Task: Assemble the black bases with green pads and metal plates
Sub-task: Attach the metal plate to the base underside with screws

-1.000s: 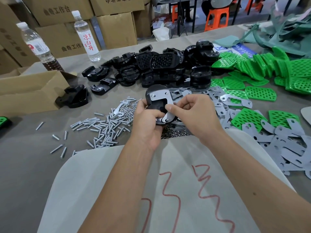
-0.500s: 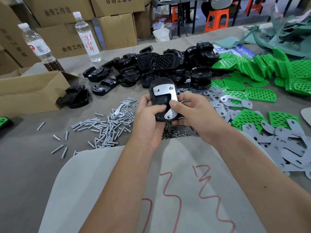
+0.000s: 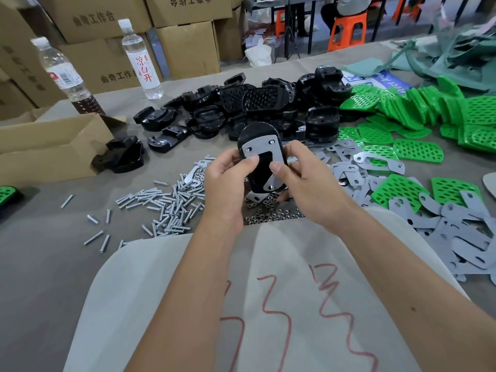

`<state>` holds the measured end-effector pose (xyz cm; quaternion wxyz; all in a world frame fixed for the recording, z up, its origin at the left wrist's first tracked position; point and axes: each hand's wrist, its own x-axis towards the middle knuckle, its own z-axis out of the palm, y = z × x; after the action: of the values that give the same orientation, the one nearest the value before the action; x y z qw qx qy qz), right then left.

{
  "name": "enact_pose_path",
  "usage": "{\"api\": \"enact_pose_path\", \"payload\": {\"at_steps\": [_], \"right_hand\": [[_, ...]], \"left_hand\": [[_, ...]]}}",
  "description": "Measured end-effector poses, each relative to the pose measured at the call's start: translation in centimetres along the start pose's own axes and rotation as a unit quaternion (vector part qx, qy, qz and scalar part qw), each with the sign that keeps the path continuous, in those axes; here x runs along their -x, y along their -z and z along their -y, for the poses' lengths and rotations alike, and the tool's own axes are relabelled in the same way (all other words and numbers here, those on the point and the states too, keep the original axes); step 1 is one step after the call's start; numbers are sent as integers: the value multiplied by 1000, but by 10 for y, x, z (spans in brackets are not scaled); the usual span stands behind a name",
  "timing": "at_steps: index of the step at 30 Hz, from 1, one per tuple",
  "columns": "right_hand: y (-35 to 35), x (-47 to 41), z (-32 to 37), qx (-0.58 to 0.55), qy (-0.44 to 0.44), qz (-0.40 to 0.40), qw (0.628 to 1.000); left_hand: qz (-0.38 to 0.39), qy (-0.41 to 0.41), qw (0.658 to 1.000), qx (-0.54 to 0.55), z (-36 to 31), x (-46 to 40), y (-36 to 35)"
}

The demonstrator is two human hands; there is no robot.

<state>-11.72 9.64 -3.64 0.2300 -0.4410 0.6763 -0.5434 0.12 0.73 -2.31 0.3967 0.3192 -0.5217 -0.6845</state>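
While both hands are raised just above the table, an oval black plastic base [image 3: 261, 167] is held upright between them, a U-shaped silver metal plate [image 3: 264, 151] seated on its facing side with screw heads at the top corners and one at the lower right leg. The left hand [image 3: 228, 181] is curled round the base's left edge, thumb pressed on the plate's left leg; the right hand [image 3: 303, 178] grips the right edge, thumb laid on the plate's right leg.

Directly beneath the hands a scatter of small steel nuts [image 3: 271, 212] is seen — to its left, a heap of silver screws [image 3: 166, 205]. A pile of loose black bases [image 3: 257, 108] lies beyond the hands. Perforated green plastic pads [image 3: 418, 150] are spread to the right, grey flat metal plates [image 3: 467, 237] below them. A brown cardboard box [image 3: 51, 146] sits at far left, two clear water bottles [image 3: 141, 60] behind it — all on the grey table [image 3: 40, 251].
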Motion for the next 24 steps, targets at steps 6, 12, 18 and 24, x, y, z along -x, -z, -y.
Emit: {"api": "enact_pose_path", "payload": {"at_steps": [6, 12, 18, 24], "right_hand": [[-2, 2, 5, 13, 29, -14, 999], [-2, 3, 6, 18, 3, 15, 1000], [5, 0, 4, -164, -61, 55, 983], [4, 1, 7, -257, -78, 24, 963]], "left_hand": [[-8, -2, 1000, 9, 1, -1, 2], [-1, 49, 999, 20, 0, -4, 8], [16, 70, 997, 18, 1, -4, 7], [-11, 14, 1000, -25, 5, -2, 0]]}}
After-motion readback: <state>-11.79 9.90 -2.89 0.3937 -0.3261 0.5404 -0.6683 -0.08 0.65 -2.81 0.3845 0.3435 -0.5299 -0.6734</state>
